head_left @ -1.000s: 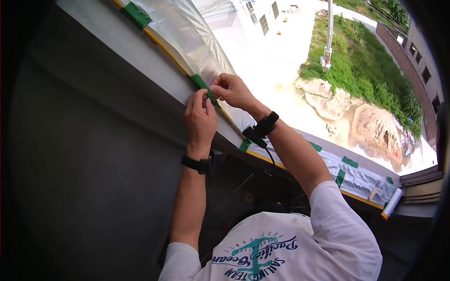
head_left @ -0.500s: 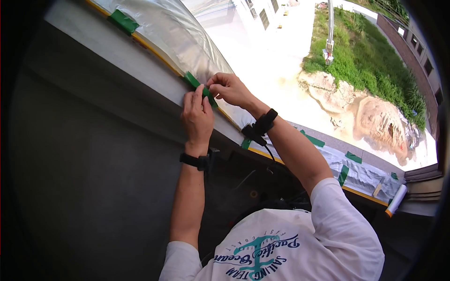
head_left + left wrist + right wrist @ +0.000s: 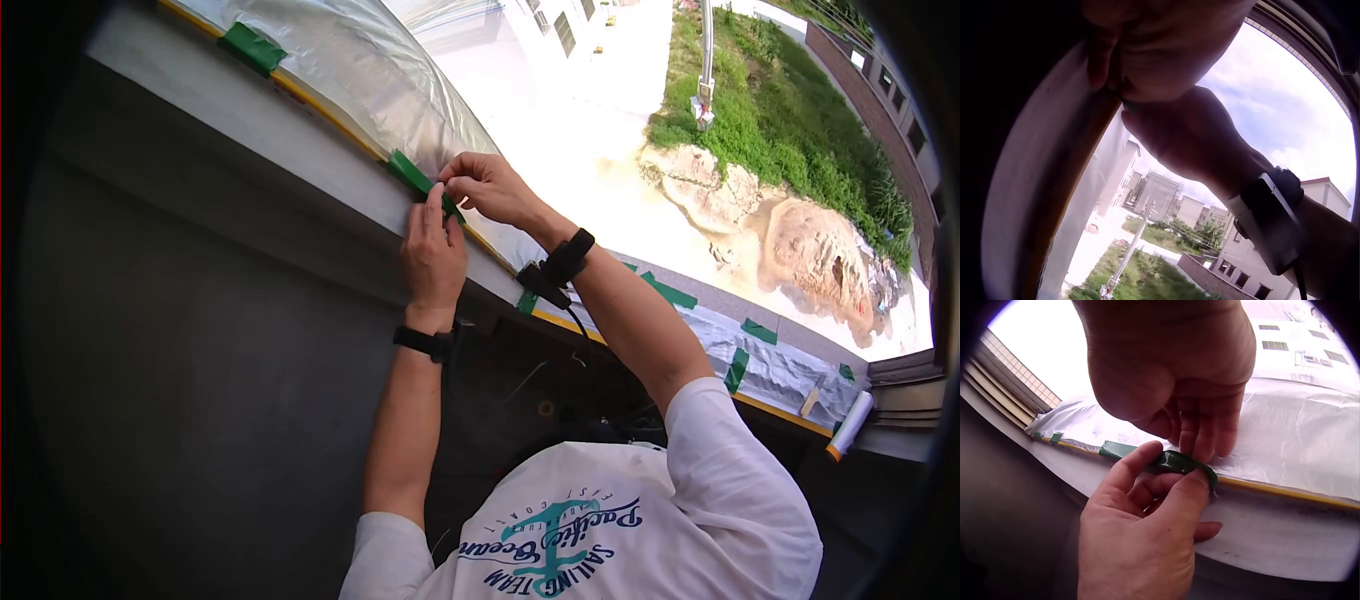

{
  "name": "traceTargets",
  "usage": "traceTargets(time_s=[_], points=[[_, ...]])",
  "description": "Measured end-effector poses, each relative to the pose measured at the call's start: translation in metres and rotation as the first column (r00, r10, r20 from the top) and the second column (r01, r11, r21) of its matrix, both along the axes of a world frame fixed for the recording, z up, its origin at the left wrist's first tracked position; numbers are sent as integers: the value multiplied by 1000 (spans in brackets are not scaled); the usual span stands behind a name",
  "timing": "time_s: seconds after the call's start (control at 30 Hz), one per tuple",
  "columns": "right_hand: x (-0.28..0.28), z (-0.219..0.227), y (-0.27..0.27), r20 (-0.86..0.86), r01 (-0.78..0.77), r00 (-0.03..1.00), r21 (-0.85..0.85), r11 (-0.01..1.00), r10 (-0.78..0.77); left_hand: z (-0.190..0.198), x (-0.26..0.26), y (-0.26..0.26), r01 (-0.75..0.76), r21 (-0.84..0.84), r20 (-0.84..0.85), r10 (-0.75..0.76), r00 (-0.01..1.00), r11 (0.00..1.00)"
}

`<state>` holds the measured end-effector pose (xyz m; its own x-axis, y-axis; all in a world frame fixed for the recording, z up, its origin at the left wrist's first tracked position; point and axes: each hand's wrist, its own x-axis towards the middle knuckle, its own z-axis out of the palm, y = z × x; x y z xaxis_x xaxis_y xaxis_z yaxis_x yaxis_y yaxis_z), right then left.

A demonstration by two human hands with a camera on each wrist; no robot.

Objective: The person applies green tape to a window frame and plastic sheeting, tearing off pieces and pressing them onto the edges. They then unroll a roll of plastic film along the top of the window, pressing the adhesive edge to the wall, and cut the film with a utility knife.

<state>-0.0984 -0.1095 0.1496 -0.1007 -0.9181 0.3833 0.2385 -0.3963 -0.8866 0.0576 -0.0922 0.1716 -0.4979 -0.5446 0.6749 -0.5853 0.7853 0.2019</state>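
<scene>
In the head view, a strip of green tape lies along the yellow-edged border of a silvery plastic film at the window sill. My left hand reaches up from the sill's inner side. The right wrist view shows its thumb and index finger pinching the tape, which bulges up between them. From the window side comes my right hand, its thumb and index finger drawn together at the tape's upper edge. Its fingertips are right at the same strip; the left wrist view shows both hands dark and close together.
Another green tape piece holds the film further up. Film with more tape covers the sill at right, where a white roll lies beside a small wooden piece. Beyond the opening is a drop to sandy ground outside.
The view has shifted a little, so the sill sits further left. My left fingers have slid slightly along the tape toward its lower end. My right hand stays at the strip.
</scene>
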Motion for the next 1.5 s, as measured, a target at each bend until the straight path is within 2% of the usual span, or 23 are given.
traceTargets(time_s=[0.07, 0.17, 0.5, 0.57, 0.8, 0.87, 1.0, 1.1, 1.13, 1.17, 1.23, 1.37, 1.43, 1.5], points=[[-1, -2, -1, -17, 2, 1000, 9, 1000, -2, -4, -2, -3, 9, -117, -9, -11, 1000, 993], [-3, 0, 2, -104, 13, 995, -7, 1000, -14, -5, -5, 0, -2, -88, -25, 0, 1000, 996], [0, -6, -1, -118, 55, 991, -56, 997, -61, -7, -15, 5, -121, -100, -37, 118, 992, 988], [-2, -8, 1, -245, 134, 956, -126, 983, -162, -5, -15, 4, -117, -74, -34, 115, 993, 990], [1, -13, 1, -194, 151, 967, -77, 985, -164, -2, -13, 4, -119, -62, 0, 120, 993, 991], [0, -13, 0, -348, 222, 903, -121, 968, -250, 0, -12, 4, -128, -53, 24, 129, 991, 990], [-4, 14, 18, -272, 294, 911, -100, 951, -310, 5, -13, 10, -140, -42, 34, 142, 989, 989], [-1, 36, 25, -193, 179, 957, -182, 967, -214, 1, -12, 7, -156, -56, 3, 156, 988, 986], [0, 42, 27, -247, 109, 956, -199, 974, -157, -1, -12, 6, -165, -60, 18, 167, 986, 984], [1, 45, 26, -257, 98, 955, -203, 974, -150, -3, -12, 4, -174, -64, 32, 176, 984, 983], [2, 53, 22, -405, 100, 900, -176, 979, -164, -4, -12, 3, -171, -87, 9, 173, 985, 981], [2, 61, 14, -479, 96, 857, -213, 972, -189, -6, -12, 0, -143, -120, -19, 142, 990, 982], [3, 71, 19, -474, 136, 845, -259, 956, -248, -11, -9, -3, -145, -135, -25, 143, 989, 980], [4, 75, 15, -495, 131, 834, -252, 959, -244, -13, -8, -5, -119, -147, 30, 125, 992, 982]])
